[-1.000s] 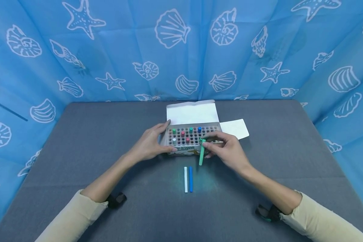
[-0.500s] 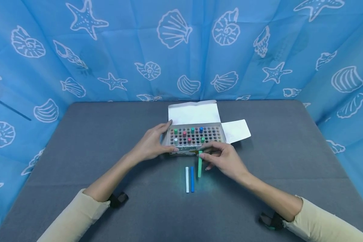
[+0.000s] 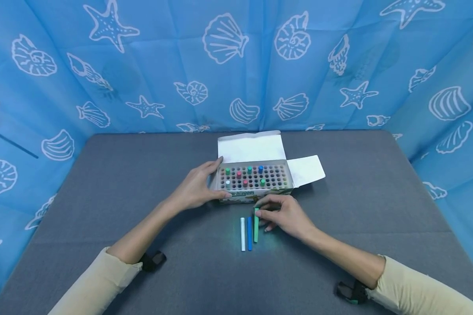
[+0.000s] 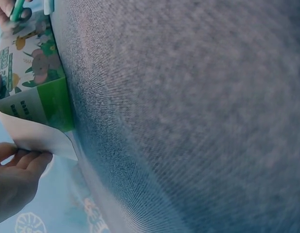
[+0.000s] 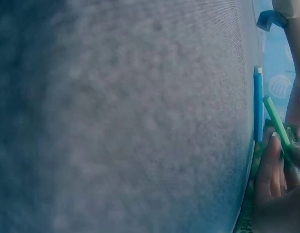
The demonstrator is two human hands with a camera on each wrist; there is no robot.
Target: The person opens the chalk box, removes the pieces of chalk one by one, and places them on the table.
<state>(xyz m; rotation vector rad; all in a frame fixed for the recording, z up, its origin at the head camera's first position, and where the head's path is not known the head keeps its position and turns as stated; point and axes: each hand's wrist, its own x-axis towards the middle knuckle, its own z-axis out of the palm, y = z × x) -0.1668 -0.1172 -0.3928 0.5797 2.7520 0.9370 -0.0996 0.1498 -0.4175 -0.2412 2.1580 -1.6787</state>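
R hand [image 3: 284, 215] pinches the top end of a green chalk stick [image 3: 256, 227] w/ thumb + fingertips, stick lying on the grey table [image 3: 102, 197], just at 3 o'clock of the blue stick [image 3: 249, 233]; white stick [image 3: 242, 234] at blue's 9 o'clock, all three side by side. Open chalk box [image 3: 254, 181] sits at 12 o'clock of the sticks, a few coloured chalks upright in its holes. L hand [image 3: 197, 187] holds the box's 9 o'clock end, fingers curled round the side.
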